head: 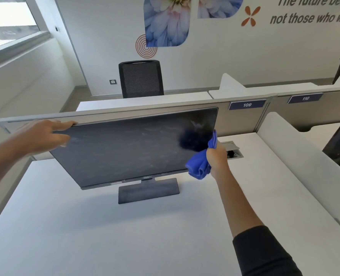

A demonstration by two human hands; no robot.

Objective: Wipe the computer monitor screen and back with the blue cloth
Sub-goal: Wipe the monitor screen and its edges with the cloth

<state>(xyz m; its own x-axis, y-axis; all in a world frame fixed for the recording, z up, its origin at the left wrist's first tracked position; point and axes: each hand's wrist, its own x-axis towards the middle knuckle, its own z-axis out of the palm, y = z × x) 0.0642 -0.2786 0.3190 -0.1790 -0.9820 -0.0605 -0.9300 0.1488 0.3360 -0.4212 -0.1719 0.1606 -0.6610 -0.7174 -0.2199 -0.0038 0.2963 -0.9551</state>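
Observation:
A black computer monitor (129,150) stands on its flat stand (148,191) in the middle of a white desk (85,236), its dusty screen facing me and tilted back. My left hand (45,134) holds the monitor's upper left corner, fingers over the top edge and thumb on the screen. My right hand (217,158) grips a bunched blue cloth (202,164) at the screen's right edge, low on that side. The cloth's dark reflection shows in the screen beside it. The monitor's back is hidden.
A grey partition (244,116) with labels 109 and 110 runs behind the monitor. A cable hatch (232,150) sits in the desk to the right. A white side divider (296,148) stands at right. A black chair (141,78) stands beyond.

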